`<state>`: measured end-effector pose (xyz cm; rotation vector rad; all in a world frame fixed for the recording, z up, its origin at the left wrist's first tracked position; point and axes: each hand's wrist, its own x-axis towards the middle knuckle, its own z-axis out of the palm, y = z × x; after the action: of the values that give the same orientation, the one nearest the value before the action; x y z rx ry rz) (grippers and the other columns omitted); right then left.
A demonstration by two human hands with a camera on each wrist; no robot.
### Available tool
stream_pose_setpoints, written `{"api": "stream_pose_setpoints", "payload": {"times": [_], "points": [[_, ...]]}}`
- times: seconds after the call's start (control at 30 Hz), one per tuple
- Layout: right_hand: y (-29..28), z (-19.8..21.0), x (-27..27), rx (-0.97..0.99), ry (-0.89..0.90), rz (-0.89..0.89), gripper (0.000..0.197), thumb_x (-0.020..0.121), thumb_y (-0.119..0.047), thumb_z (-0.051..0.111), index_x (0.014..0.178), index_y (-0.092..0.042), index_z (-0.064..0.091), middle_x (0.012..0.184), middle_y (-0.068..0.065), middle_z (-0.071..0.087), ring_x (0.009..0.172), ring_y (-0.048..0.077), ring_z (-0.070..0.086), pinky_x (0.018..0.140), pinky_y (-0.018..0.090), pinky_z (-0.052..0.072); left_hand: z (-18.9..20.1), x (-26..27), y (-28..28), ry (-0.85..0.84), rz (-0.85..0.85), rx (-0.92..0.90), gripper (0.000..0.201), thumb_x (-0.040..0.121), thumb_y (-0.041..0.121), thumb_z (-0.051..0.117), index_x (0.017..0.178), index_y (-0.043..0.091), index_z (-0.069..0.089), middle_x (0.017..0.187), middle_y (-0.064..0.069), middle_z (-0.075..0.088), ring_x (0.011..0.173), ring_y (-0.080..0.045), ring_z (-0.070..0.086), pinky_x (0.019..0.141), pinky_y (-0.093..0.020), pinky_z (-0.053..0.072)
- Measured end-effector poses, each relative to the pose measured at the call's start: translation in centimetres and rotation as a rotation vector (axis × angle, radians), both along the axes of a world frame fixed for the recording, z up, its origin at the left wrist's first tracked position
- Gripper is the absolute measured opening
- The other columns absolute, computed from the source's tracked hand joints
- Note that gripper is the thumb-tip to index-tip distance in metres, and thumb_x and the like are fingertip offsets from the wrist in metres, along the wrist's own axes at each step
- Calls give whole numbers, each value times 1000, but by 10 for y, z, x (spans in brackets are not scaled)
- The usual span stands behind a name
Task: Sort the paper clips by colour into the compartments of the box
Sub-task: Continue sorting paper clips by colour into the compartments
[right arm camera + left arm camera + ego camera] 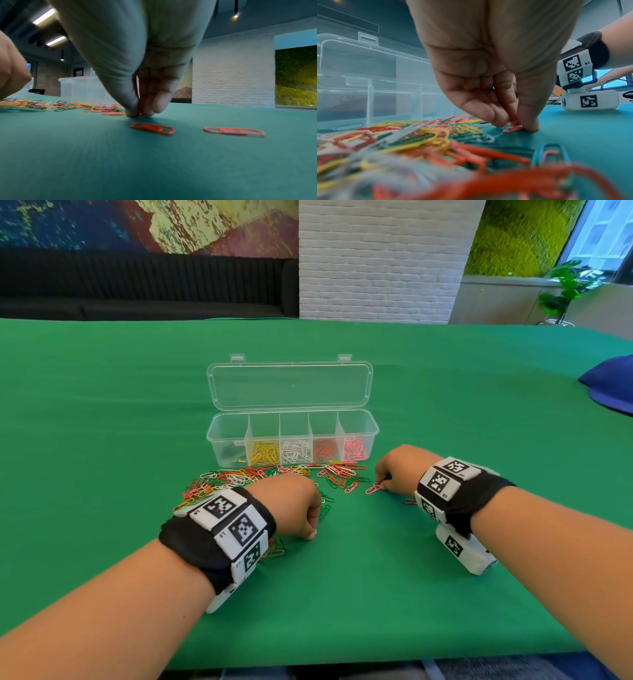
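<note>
A clear box [371,429] stands mid-table with its lid [289,385] folded back. Its compartments hold dark, yellow [265,453], white [296,450], red [323,449] and pink [356,448] clips. A mixed pile of paper clips [274,477] lies in front of the box. My left hand [310,529] points down at the pile's near edge, and its thumb and fingers pinch pink clips [513,127] on the cloth. My right hand [382,482], right of the pile, pinches a pink clip [372,488] between thumb and fingers [130,108].
Two loose reddish clips [152,128] [234,131] lie on the green cloth [342,594] near my right hand. A blue cap [609,392] sits at the table's right edge. The table's front edge [342,660] is close to me.
</note>
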<state>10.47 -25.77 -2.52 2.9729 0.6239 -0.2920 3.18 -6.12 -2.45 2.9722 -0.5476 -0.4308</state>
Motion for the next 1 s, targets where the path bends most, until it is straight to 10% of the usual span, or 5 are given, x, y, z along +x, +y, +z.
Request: {"api": "stream_pose_setpoints", "payload": {"times": [0.57, 0.83, 1.0], "points": [[6, -7, -6, 83, 114, -116, 26, 85, -9, 53, 111, -13, 55, 94, -1, 51, 83, 17, 47, 69, 21, 36, 6, 4, 16, -34, 42, -181, 7, 93, 23, 53, 86, 23, 52, 79, 11, 57, 75, -9, 54, 66, -21, 40], [-3, 0, -5, 71, 22, -136, 20, 84, -15, 50, 65, -21, 45, 71, -2, 49, 76, 21, 49, 67, 23, 38, 9, 6, 37, 363, 428, -910, 16, 98, 5, 43, 101, 14, 56, 75, -3, 59, 58, -8, 60, 61, -21, 55], [-10, 11, -4, 312, -9, -203, 23, 82, -7, 53, 66, -21, 44, 74, 2, 56, 70, 20, 54, 65, 26, 44, 8, 4, 38, 554, 561, -1135, 21, 97, 3, 40, 92, 8, 60, 72, -5, 59, 57, -11, 58, 54, -21, 54]]}}
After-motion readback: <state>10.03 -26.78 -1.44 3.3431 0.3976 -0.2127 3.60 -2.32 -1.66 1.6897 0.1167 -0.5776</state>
